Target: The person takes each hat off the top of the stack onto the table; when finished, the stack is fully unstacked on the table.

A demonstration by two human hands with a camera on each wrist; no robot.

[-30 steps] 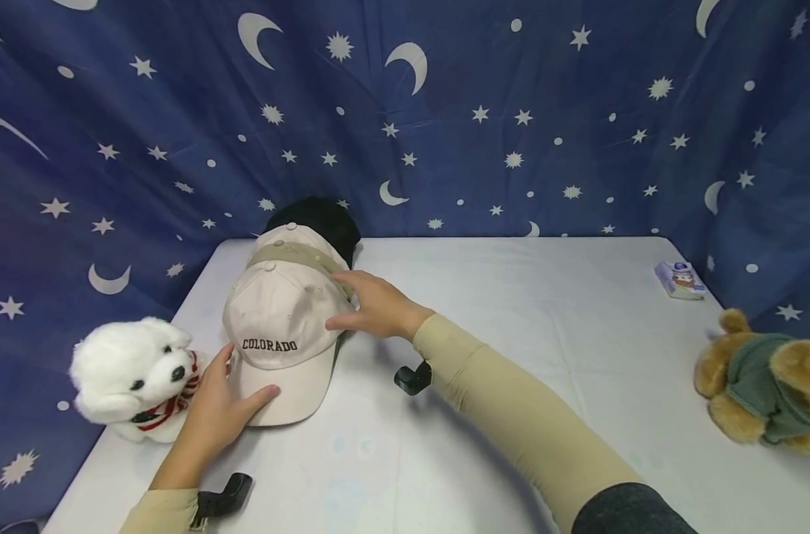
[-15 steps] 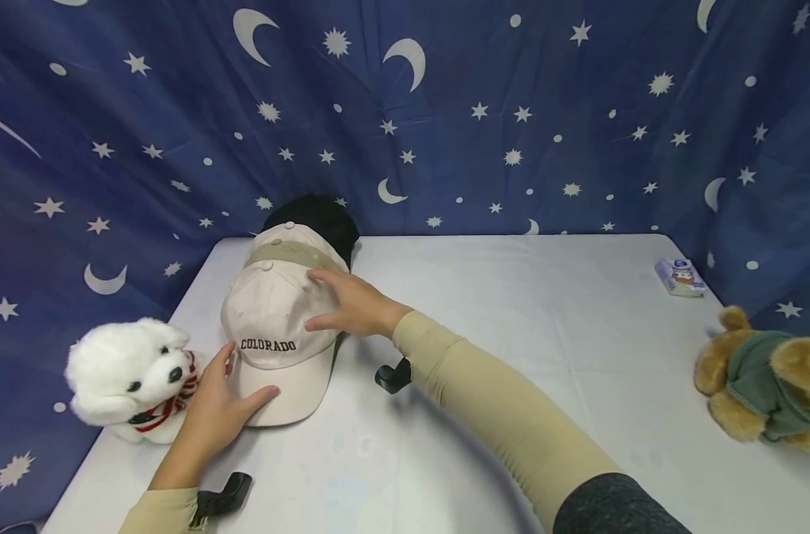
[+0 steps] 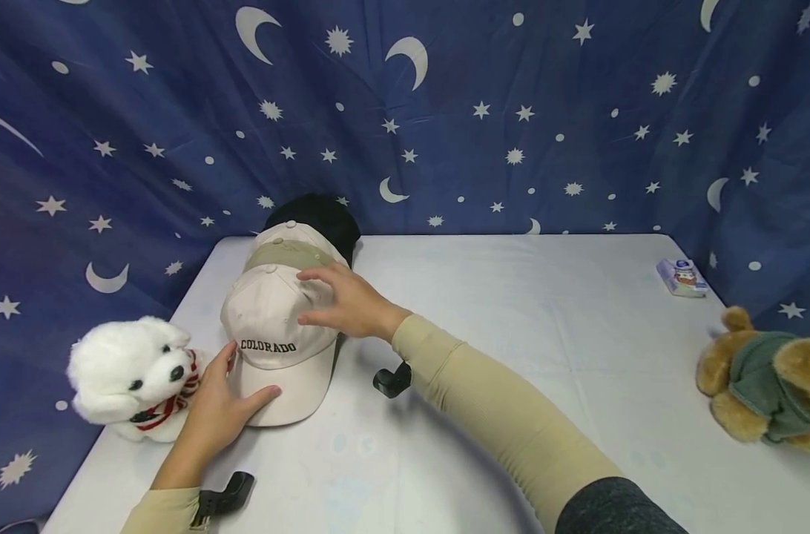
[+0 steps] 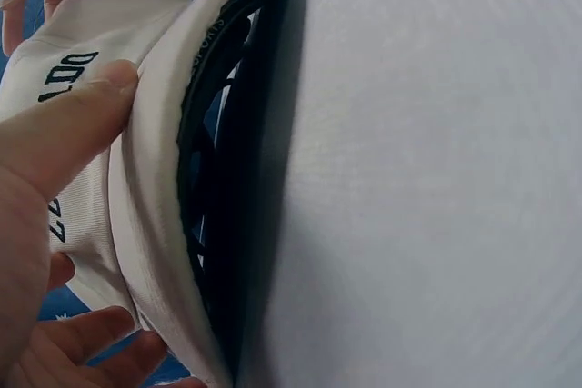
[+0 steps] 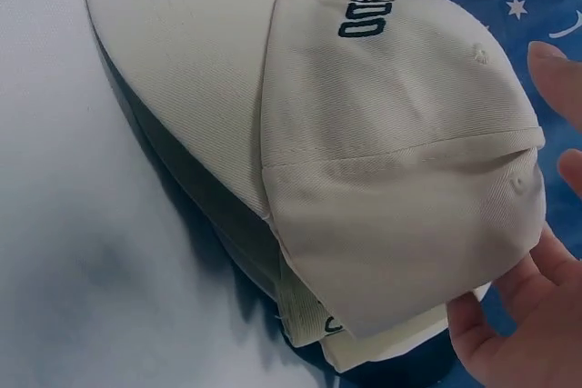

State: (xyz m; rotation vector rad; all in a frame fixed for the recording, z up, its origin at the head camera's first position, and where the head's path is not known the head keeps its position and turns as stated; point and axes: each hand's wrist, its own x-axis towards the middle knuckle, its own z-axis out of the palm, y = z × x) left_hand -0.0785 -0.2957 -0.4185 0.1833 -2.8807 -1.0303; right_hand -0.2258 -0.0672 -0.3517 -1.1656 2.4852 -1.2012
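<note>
The cream cap [image 3: 271, 319] is nested foremost in a row of caps [image 3: 288, 254] toward the tabletop's [image 3: 485, 319] left edge, brim [image 3: 291, 397] pointed at the near edge, long axis running far to near. The brim is pinched by the left hand [image 3: 219, 404]; the right hand [image 3: 358, 302] is spread about the crown [image 3: 258, 300], contact unclear. Room is offered rightward. "COLORADO" is lettered darkly in front.
</note>
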